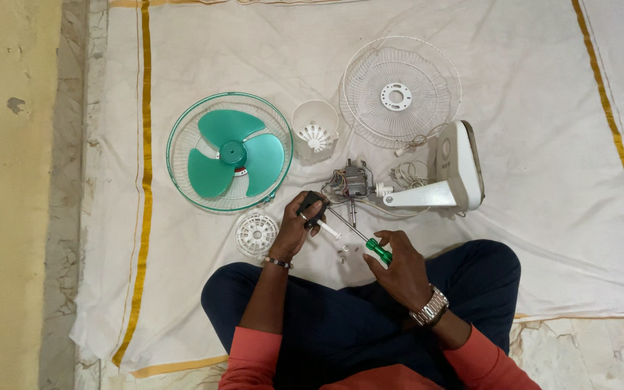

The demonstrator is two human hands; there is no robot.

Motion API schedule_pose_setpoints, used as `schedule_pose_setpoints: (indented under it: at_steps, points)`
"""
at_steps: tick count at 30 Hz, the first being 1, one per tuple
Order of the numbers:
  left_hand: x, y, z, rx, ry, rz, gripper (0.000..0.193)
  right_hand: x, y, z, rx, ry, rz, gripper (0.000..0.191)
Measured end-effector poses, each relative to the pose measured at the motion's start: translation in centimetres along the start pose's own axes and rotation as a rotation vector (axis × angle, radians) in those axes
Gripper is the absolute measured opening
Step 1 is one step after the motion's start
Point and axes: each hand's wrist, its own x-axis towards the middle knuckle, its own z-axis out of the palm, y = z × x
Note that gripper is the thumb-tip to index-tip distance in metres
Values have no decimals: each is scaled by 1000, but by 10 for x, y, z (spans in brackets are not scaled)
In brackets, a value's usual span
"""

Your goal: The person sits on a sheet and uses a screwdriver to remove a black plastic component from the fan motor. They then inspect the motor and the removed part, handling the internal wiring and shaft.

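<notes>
Gripping: left hand (299, 224) black part, right hand (397, 269) screwdriver (359, 235) | white sheet (543, 217) | stone floor (66, 180)

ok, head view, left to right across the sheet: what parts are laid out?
Green fan blade in its guard → small round white cap → white cone cover → bare motor → white rear guard → white fan base.

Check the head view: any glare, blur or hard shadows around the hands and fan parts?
Head view: light is soft and even, shadows faint, no glare on the white cloth. The left hand and the right hand with the green-handled screwdriver look sharp, as do the green fan blade and the wire guard. Cloth edges bow slightly toward the frame borders.
</notes>
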Motion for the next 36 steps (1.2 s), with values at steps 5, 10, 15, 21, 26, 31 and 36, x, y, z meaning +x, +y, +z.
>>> schedule_pose_setpoints:
  at_steps: [5,10,15,21,26,31,36]
  points:
    - [1,1,7,-2,-34,-16,23,-9,15,-1,-290,67,-237,32]
    - [9,0,13,-8,-63,-29,23,-12,27,1,-373,79,-331,35]
    - [8,0,16,4,-94,-31,22,-13,30,-5,-123,49,-184,24]
    - [5,5,21,-92,-141,1,23,5,51,-25,1185,-467,1020,27]
    - [5,2,23,43,-126,27,24,-5,41,-12,833,-310,804,22]
    - [6,-1,23,39,-93,28,24,-7,28,-11,107,-101,81,24]
    - [8,2,25,-48,-30,51,24,6,12,-11,-292,4,-123,36]
